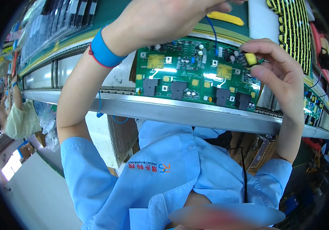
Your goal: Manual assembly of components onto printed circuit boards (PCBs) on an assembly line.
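A green circuit board lies across the metal rails in front of me, carrying black block-shaped parts, yellow-taped parts and small capacitors. Over its right end, my right hand pinches a small yellow-topped transformer between thumb and index finger. Thin pins show on the transformer's left side, close to the board; whether they touch it I cannot tell. My left hand, with a blue wrist strap on its wrist, reaches over the board's far side toward the upper right. The top edge cuts off its fingers, so their grip is hidden.
Rows of black-and-yellow parts stand at the upper right beside a white foam sheet. A yellow strip lies beyond the board. Clear plastic trays stand far left. Another board sits further right. A person works at left.
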The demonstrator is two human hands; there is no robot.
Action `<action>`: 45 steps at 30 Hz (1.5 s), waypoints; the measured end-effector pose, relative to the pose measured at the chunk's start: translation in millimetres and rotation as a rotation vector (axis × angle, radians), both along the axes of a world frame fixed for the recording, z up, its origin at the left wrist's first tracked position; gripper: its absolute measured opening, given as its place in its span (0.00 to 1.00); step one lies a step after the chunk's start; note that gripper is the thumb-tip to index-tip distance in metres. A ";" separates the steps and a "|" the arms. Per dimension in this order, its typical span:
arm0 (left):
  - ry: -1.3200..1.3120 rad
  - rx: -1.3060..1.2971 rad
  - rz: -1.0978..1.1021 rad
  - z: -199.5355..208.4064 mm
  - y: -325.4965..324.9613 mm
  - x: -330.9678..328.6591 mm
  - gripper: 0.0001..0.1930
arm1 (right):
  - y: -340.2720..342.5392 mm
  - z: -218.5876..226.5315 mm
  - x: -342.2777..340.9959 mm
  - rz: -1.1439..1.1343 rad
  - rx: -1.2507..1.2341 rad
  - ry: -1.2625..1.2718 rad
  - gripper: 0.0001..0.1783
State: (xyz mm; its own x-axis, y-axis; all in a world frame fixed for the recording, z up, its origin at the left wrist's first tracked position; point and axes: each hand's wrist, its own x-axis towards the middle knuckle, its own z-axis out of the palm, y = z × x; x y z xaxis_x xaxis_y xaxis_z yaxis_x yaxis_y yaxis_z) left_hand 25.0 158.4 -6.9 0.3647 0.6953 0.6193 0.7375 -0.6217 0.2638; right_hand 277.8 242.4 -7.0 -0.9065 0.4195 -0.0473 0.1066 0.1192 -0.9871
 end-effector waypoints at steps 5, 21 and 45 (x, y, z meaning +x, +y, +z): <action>-0.480 0.117 -0.002 21.4 -22.3 -10.5 0.19 | -36.1 2.0 -48.6 0.081 0.474 -0.036 0.21; 0.138 -0.128 0.411 -12.3 -86.5 -62.4 0.07 | -52.2 -15.5 -96.9 0.146 1.108 -0.234 0.25; 0.654 -0.136 0.379 -12.5 -85.2 -47.3 0.02 | -34.1 -13.0 -43.4 -0.035 0.788 -0.126 0.20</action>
State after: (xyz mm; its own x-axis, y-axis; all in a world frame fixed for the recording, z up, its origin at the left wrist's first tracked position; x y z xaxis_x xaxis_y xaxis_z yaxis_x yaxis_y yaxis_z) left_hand -22.3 73.2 -19.4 0.3489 0.9004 0.2599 0.9260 -0.2885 -0.2435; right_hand 234.4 208.3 -20.0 -0.8996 0.4008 0.1736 0.2289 0.7710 -0.5942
